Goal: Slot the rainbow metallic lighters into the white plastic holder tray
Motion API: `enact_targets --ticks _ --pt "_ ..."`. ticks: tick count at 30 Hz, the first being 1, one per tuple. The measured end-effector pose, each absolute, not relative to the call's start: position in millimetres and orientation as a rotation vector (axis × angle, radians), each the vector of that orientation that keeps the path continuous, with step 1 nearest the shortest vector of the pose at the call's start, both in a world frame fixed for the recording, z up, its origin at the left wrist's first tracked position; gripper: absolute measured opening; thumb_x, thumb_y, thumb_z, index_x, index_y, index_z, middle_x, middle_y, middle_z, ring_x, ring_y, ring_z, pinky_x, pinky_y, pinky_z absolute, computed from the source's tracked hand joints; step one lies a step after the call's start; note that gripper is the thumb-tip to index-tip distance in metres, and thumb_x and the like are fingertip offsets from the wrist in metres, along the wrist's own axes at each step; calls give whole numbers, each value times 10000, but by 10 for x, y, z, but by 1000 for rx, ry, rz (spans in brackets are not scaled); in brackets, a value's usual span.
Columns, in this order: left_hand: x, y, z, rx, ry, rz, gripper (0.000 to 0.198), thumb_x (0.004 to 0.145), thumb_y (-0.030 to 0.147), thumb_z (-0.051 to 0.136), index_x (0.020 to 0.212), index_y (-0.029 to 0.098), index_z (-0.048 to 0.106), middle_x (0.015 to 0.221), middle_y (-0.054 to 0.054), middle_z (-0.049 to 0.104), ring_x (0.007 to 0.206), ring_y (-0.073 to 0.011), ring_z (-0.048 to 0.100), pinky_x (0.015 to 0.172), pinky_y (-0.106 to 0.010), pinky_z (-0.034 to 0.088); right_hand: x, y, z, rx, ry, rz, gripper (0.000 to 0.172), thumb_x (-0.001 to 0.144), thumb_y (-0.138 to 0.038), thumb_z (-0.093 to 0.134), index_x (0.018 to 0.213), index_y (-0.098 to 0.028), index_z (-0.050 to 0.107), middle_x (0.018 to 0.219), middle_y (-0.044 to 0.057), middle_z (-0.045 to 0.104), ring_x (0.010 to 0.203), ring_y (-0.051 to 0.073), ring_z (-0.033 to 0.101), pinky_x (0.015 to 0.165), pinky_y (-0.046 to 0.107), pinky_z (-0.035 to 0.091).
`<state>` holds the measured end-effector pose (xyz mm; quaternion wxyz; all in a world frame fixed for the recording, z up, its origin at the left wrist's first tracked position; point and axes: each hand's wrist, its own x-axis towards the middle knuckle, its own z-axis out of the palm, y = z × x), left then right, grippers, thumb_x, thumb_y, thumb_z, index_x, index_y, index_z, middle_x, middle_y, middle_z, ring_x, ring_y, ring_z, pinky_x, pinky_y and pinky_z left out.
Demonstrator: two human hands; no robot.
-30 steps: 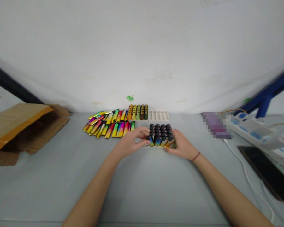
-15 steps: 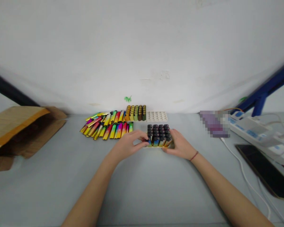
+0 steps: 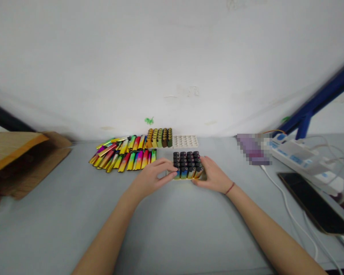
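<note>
Rows of what look like lighters with black tops (image 3: 186, 160) stand upright, close together, in a pale tray (image 3: 185, 179). At the front left corner of this block, my left hand (image 3: 153, 176) has thumb and fingertips closed on the corner lighter (image 3: 177, 174). My right hand (image 3: 213, 175) grips the right side of the tray, its thumb at the front and its fingers along the far side. Behind the left hand lies a pile of shiny, rainbow-coloured lighters (image 3: 130, 161) on the table.
Against the wall stand a block of gold-topped pieces (image 3: 159, 138) and a white tray with round holes (image 3: 185, 141). A brown paper bag (image 3: 40, 164) lies at the left. To the right are a pixelated phone (image 3: 252, 149), a white power strip (image 3: 304, 162), cables and a dark phone (image 3: 315, 202).
The whole scene has shifted slightly left as the head view turned. Both hands keep their places at the block of lighters, with the left fingertips still at its front corner.
</note>
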<state>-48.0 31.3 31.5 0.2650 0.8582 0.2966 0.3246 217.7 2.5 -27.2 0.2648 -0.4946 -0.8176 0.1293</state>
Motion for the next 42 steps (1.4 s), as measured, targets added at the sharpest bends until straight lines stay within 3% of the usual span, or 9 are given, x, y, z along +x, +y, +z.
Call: enact_targets --ticks 7,11,15,20,30,36,42 --pt "-471 277 309 2411 863 883 89 884 274 615 886 198 662 818 -16 691 775 -133 663 754 -236 519 2176 32 -285 -1324 -2221 339 681 756 -503 691 1266 -102 482 1233 217 610 1115 370 577 977 550 454" --pt "-580 342 330 2395 1094 907 207 893 376 566 918 190 651 802 -17 701 684 -135 642 680 -240 515 2177 34 -296 -1320 -2207 309 727 755 -510 689 1307 -97 459 1266 220 604 1133 371 578 1036 567 411" --pt "-896 555 294 2381 1713 993 303 896 401 501 880 167 692 888 -89 735 845 -229 673 843 -341 512 2180 34 -295 -1328 -2217 322 725 746 -507 695 1305 -105 467 1268 222 601 1137 377 573 1000 566 441" --pt "-1379 768 150 2315 2202 719 340 878 340 467 917 145 742 981 -139 742 964 -300 665 927 -412 489 2179 27 -305 -1340 -2195 322 709 748 -500 694 1297 -105 480 1249 221 608 1124 376 578 974 555 458" --pt "-1657 767 169 1983 2483 442 404 874 393 477 1066 171 756 1032 -163 723 941 -320 654 830 -418 507 2197 29 -327 -1306 -2202 296 705 769 -503 681 1316 -121 456 1225 203 619 1100 362 590 994 560 442" --pt "-1970 747 120 1752 2763 419 472 897 354 433 1200 89 680 1179 -241 667 1169 -378 563 941 -512 452 2195 31 -327 -1339 -2189 320 702 762 -509 685 1306 -126 462 1207 201 618 1096 368 587 967 557 463" --pt "-2090 779 3 1628 2661 542 530 917 382 388 1267 65 629 1211 -263 635 1143 -395 572 926 -534 462 2191 28 -312 -1340 -2183 347 688 769 -509 677 1297 -122 466 1193 200 620 1094 367 590 956 554 470"
